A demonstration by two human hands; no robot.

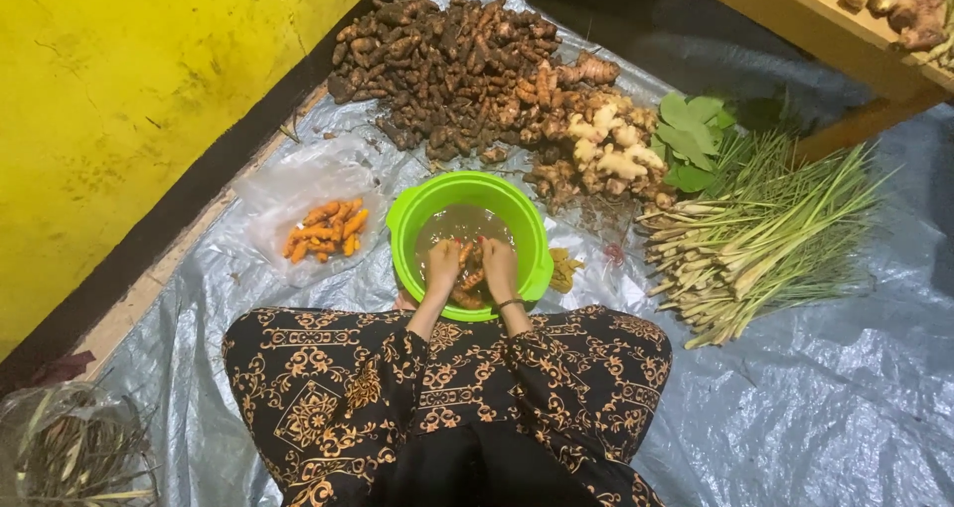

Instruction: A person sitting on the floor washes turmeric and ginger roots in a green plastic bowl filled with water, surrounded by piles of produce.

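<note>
This is looking like a makeshift floor workspace for preparing roots and herbs, in a home or a small trader's back room, which one I cannot tell; a grey plastic tarpaulin is covering the ground; a yellow wall is rising at the left; a heap of brown rhizomes is lying far, lemongrass stalks at the right; a wooden bench is standing at the far right.

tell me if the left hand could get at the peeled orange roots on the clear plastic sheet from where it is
Probably yes. The left hand is in the green basin, and the peeled orange roots lie just beyond the basin's rim on that same side, uncovered on the clear plastic sheet, with nothing between.
</note>
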